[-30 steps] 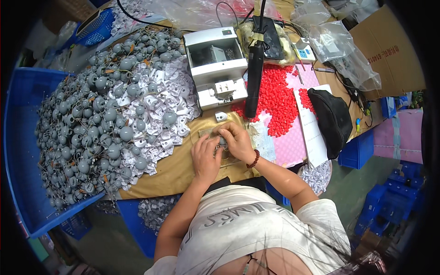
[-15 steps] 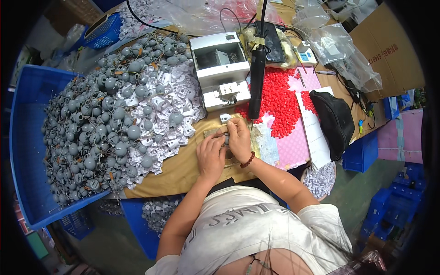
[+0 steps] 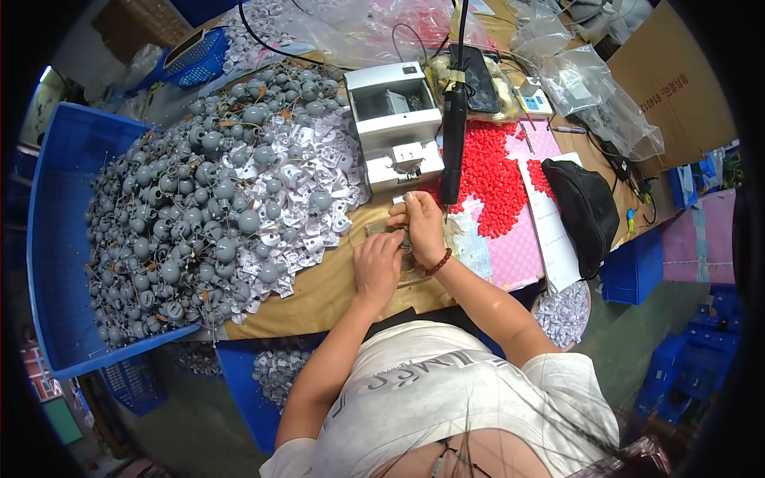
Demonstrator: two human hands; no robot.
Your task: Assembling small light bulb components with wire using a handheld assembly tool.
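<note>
Close together over a small work spot at the table's front, my two hands bend inward. My left hand [image 3: 378, 263] is closed, its fingertips on a small grey part [image 3: 406, 242] that is mostly hidden. My right hand [image 3: 424, 227] reaches a little farther, thumb and fingers pinched at a small white plastic piece [image 3: 398, 200] largely covered by them. Just beyond and right hangs a black electric screwdriver [image 3: 453, 147], bit pointing down, touched by neither hand. Behind my fingertips stands a white screw feeder [image 3: 396, 127].
At left, a blue bin [image 3: 60, 239] spills a heap of grey ball-shaped parts with wires [image 3: 215, 211] beside white plastic pieces [image 3: 319, 171]. Small red parts [image 3: 490, 179] lie right of the screwdriver, near a black pouch [image 3: 580, 215] and white paper [image 3: 555, 247].
My right hand has moved slightly away from me, its fingertips now over the white piece that lay beyond them. The left hand stays near the grey part. The whole view has shifted a little.
</note>
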